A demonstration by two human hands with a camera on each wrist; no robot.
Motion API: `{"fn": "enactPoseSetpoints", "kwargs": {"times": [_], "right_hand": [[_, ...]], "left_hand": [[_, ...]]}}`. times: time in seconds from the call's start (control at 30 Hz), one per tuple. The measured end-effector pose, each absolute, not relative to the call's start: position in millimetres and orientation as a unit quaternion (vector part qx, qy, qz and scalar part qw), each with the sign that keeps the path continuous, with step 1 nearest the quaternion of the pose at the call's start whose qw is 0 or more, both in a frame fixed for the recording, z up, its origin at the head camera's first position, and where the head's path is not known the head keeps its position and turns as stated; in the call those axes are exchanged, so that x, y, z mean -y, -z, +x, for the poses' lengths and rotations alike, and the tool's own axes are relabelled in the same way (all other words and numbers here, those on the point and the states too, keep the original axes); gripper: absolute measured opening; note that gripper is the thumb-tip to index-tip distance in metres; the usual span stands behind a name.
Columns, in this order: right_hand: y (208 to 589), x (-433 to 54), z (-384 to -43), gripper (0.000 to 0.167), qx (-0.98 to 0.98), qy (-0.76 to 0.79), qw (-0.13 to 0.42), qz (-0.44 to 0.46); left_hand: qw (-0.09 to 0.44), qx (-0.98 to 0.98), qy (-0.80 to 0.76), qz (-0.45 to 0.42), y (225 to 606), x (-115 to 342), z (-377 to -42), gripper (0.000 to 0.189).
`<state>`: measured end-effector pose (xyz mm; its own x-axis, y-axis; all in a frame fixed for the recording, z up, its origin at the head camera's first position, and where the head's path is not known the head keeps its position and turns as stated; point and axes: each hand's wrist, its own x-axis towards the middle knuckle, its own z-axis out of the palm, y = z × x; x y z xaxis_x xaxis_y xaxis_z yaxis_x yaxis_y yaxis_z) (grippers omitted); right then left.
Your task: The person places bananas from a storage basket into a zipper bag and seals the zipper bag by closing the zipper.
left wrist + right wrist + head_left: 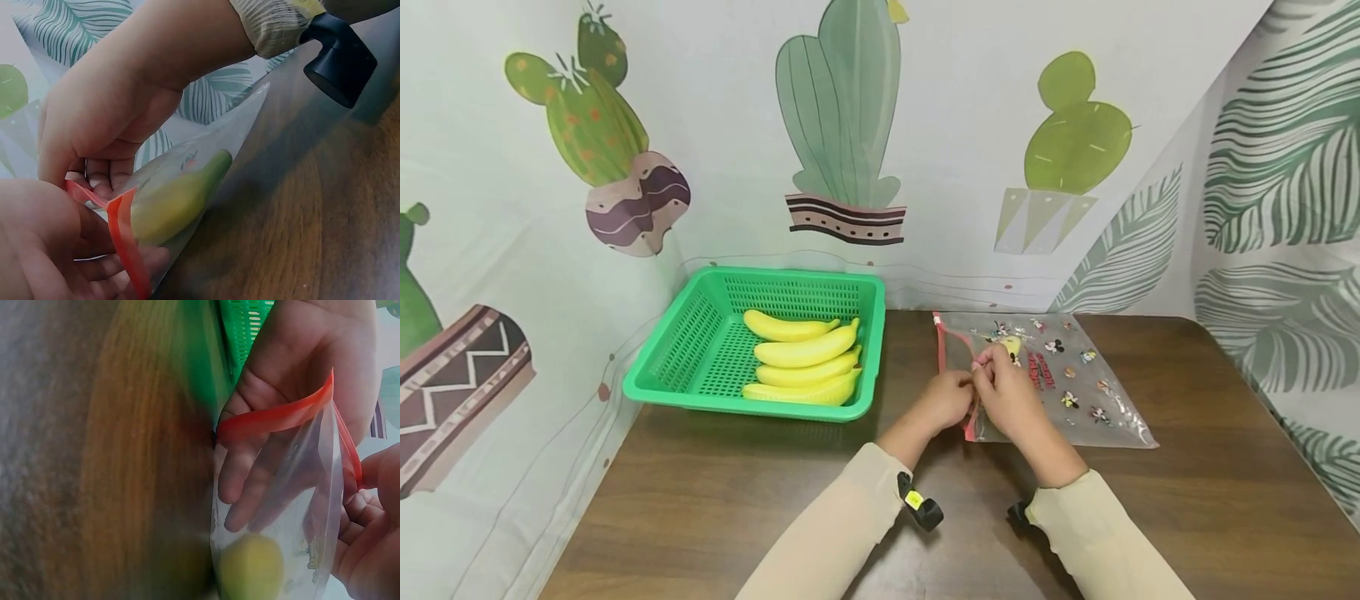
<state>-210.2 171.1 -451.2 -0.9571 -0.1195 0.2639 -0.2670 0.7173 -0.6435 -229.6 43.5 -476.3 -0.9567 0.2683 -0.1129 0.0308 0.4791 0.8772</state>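
A clear zip bag (1075, 375) printed with small cartoon figures lies on the table, its red-edged mouth facing left. Through its plastic shows a banana (172, 209), yellow with a greenish end. My left hand (949, 398) reaches in at the mouth; its fingers (240, 469) extend past the red strip (281, 417), behind the clear plastic and short of the banana's rounded end. On the other side of the opening, my right hand (1009, 392) pinches the red edge between thumb and fingers and holds it raised.
Left of the bag stands a green plastic basket (700, 403) with several yellow bananas (808, 343) lying side by side in its right half. Behind the brown wooden table (760, 492) hangs a cloth (955, 125) printed with cacti and leaves.
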Motion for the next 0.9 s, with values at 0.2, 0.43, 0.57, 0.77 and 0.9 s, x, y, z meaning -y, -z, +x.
{"fn": "enactPoseSetpoints", "kwargs": {"times": [0.2, 0.43, 0.57, 0.77, 0.9], "right_hand": [[453, -172, -211, 0.012, 0.923, -0.357, 0.101, 0.104], [451, -174, -211, 0.013, 0.924, -0.352, 0.105, 0.108], [450, -175, -211, 0.013, 0.926, -0.348, 0.106, 0.106], [450, -175, -211, 0.011, 0.924, -0.351, 0.108, 0.106], [449, -176, -212, 0.011, 0.923, -0.355, 0.106, 0.103]], "left_hand": [[0.128, -0.837, -0.525, 0.088, 476, -43, -227, 0.025], [0.119, -0.824, -0.546, 0.091, 473, -42, -226, 0.024], [0.108, -0.828, -0.542, 0.097, 471, -42, -226, 0.025], [0.071, -0.845, -0.519, 0.103, 467, -41, -226, 0.028], [0.057, -0.851, -0.512, 0.097, 461, -40, -223, 0.032]]}}
